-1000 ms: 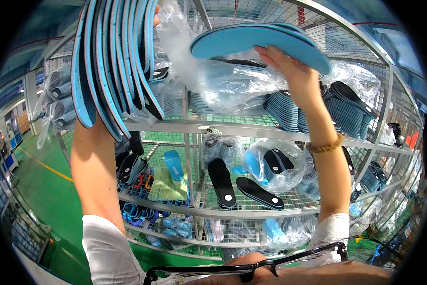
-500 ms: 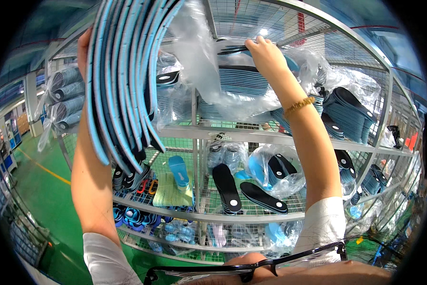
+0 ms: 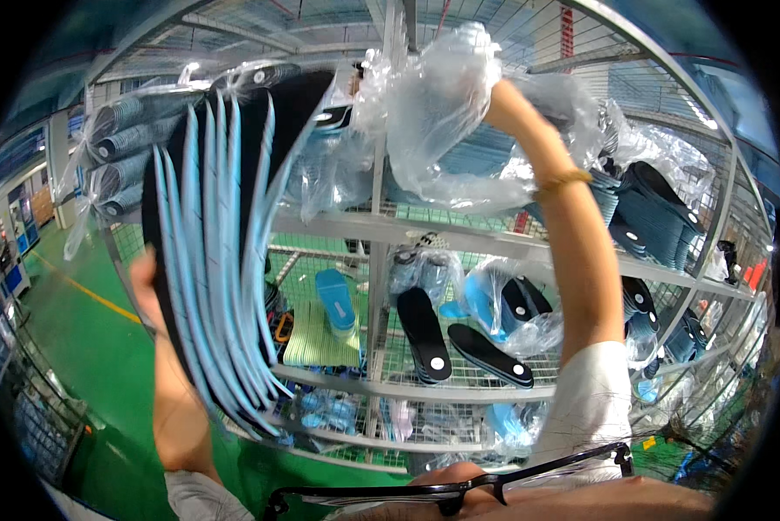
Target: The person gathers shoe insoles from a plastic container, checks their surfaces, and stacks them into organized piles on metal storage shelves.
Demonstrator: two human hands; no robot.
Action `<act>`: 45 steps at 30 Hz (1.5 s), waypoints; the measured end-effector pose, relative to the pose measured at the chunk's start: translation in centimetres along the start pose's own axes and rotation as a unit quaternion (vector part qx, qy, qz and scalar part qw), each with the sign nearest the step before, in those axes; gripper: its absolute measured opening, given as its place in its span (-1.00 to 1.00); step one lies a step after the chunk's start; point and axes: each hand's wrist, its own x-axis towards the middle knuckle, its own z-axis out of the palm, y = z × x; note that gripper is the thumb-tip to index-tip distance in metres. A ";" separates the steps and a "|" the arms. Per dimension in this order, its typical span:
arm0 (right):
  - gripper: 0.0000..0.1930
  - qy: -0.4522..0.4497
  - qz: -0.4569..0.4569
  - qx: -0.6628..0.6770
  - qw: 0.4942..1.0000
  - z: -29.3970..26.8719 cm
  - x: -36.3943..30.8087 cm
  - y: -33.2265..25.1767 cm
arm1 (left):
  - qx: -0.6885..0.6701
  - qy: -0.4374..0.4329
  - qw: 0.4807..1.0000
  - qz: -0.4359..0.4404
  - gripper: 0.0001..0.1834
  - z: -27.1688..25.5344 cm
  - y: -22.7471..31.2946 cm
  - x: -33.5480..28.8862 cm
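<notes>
My left hand [image 3: 144, 282] is closed around the edge of a thick stack of insoles [image 3: 220, 252], black on one face and light blue on the other. The stack stands upright and fans apart, covering most of that hand's fingers. At the upper shelf, my right hand [image 3: 503, 100] grips the clear plastic bag [image 3: 446, 95], whose crumpled film hides the fingertips. Behind the film lies a blurred pile of blue insoles [image 3: 477, 156]. A bracelet [image 3: 565, 181] circles my right wrist.
The wire-mesh rack [image 3: 459, 233] spans the view. Bagged insoles [image 3: 121, 148] lie at left, and more stacked insoles [image 3: 659, 217] at right. Below are two black insoles [image 3: 424, 334], a pale green stack [image 3: 320, 334] and a blue insole [image 3: 334, 298]. Green floor [image 3: 86, 347] shows at left.
My left hand has lowered the insole stack, whose upper ends now show. My right hand, before at some dark insoles on the pile, now has the plastic bag drawn up and over the pile.
</notes>
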 end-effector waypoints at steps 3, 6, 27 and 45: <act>-0.74 0.170 -0.118 0.199 0.958 -2.6 -8.4 -4.7 | 0.108 0.111 0.988 0.000 -0.50 -3.3 -2.0 -5.3; -0.82 0.142 -0.122 0.349 0.918 -2.8 -18.7 -8.1 | 0.119 0.122 0.983 -0.071 -0.55 -4.2 -4.9 -9.7; 0.20 0.109 0.279 0.694 0.655 10.0 -40.8 -16.2 | 0.442 -0.213 0.852 -0.180 0.20 -0.4 -22.1 -11.2; 0.20 0.155 0.263 0.702 0.644 8.7 -44.4 -14.3 | 0.240 -0.231 0.910 -0.249 -0.01 3.1 -25.9 -12.0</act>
